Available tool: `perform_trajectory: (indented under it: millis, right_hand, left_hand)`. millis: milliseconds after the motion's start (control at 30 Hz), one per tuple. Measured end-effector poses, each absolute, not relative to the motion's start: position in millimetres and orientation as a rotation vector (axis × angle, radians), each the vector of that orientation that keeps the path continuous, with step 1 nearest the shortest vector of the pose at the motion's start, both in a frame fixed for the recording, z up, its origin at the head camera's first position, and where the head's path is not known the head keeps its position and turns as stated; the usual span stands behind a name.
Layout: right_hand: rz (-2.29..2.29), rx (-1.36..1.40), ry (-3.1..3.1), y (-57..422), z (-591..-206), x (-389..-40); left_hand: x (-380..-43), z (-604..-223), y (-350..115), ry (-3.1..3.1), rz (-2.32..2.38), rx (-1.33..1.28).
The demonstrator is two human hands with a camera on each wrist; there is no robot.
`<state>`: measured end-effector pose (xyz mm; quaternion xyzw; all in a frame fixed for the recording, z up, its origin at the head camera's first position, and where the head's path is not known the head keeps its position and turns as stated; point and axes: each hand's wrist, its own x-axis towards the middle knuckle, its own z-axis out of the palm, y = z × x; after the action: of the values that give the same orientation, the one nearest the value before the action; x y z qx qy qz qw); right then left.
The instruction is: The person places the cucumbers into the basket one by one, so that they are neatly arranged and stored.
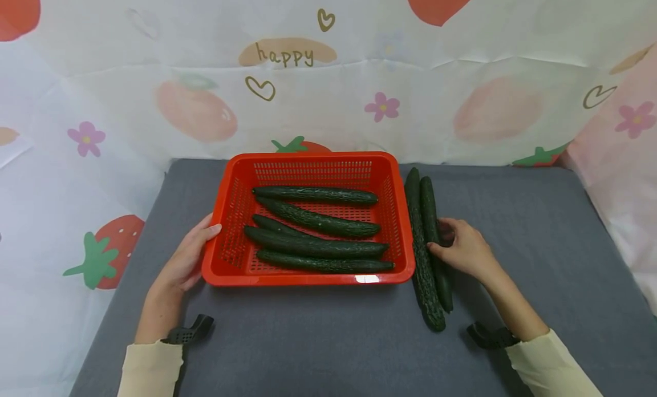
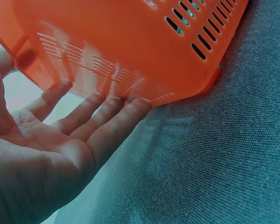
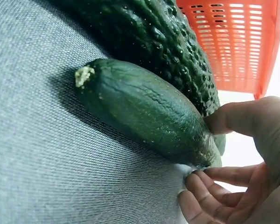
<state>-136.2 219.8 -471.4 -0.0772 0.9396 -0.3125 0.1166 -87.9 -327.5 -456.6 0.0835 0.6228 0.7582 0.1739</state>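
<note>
A red plastic basket (image 1: 308, 279) with slotted walls holds several long dark green cucumbers (image 1: 318, 247), lying roughly crosswise. At its left end my left hand (image 1: 192, 251) grips the rim, thumb on top and fingertips (image 2: 140, 103) against the outer slotted wall. Two more cucumbers lie on the cloth along the basket's right side. The bumpy one (image 1: 424, 266) is closer to the basket. My right hand (image 1: 464, 248) pinches the smoother, shorter cucumber (image 3: 140, 112), its thumb on the side toward the basket and its fingers low on the other side.
Grey cloth (image 1: 308, 345) covers the table. Behind it hangs a pale curtain (image 1: 421, 112) printed with strawberries, flowers and hearts, which also runs along both sides. A black strap (image 1: 190, 330) sits on each wrist.
</note>
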Motion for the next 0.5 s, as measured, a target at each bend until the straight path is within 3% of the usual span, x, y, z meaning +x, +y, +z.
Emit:
perform_trajectory:
  millis: [500]
  right_hand:
    - [-0.83,-0.168,2.751,218.7,-468.1,-140.2]
  left_hand:
    - [-87.8,-455.9,-324.6,1.768,2.158,0.213]
